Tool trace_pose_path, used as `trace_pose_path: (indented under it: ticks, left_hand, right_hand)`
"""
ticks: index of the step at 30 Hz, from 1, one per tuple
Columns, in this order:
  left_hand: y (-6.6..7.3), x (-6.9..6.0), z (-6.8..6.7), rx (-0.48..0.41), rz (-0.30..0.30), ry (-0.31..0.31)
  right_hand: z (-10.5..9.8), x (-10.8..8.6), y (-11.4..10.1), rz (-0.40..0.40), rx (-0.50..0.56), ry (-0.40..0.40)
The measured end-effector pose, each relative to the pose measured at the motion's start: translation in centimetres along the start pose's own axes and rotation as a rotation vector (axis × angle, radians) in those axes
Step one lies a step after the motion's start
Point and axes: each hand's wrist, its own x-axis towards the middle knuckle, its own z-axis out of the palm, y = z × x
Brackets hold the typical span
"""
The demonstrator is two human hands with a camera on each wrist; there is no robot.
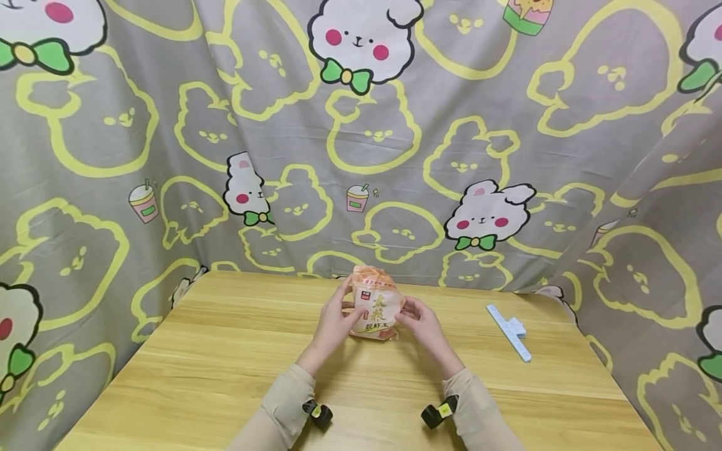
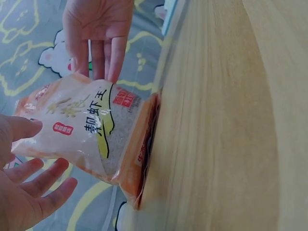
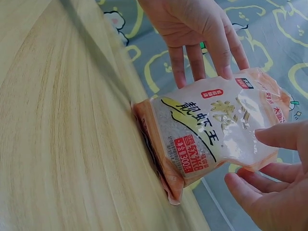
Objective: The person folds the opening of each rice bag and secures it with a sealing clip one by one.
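A small plastic bag of rice [image 1: 376, 307], white and orange with a clear window, stands upright on the wooden table. Its bottom seam touches the tabletop, as both wrist views show. My left hand [image 1: 338, 316] holds the bag's left side, thumb on the front and fingers reaching behind the edge. On the opposite side my right hand [image 1: 422, 324] grips it, its thumb [image 3: 279, 137] against the front and the fingers [image 3: 245, 185] at the side and back. Parts of the fingers are hidden behind the bag in the head view.
To the right on the table [image 1: 225, 376] lies a light blue bag clip [image 1: 510, 332]. A grey curtain [image 1: 383, 188] with cartoon prints hangs right behind the table's back edge and along both sides.
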Motion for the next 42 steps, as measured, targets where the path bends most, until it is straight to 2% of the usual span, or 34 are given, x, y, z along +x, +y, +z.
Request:
trace_pose_path:
  ticks: [7, 13, 23, 32, 42]
  left_hand:
    - [0.1, 0.3, 0.0, 0.015, 0.007, 0.006]
    - [0.3, 0.7, 0.1, 0.004, -0.019, 0.016]
    - [0.7, 1.7, 0.1, -0.011, 0.032, 0.044]
    - [1.6, 2.5, 0.2, -0.012, 0.013, 0.064]
    - [2.0, 3.7, 0.5, 0.054, 0.09, 0.091]
  right_hand:
    - [-0.2, 0.2, 0.4, -0.015, 0.005, 0.026]
    - [-0.3, 0.0, 0.4, -0.038, -0.008, 0.048]
    - [-0.3, -0.1, 0.1, -0.037, 0.005, 0.059]
    - [-0.3, 0.0, 0.1, -0.033, 0.006, 0.059]
    - [-0.3, 0.3, 0.3, -0.049, -0.012, 0.08]
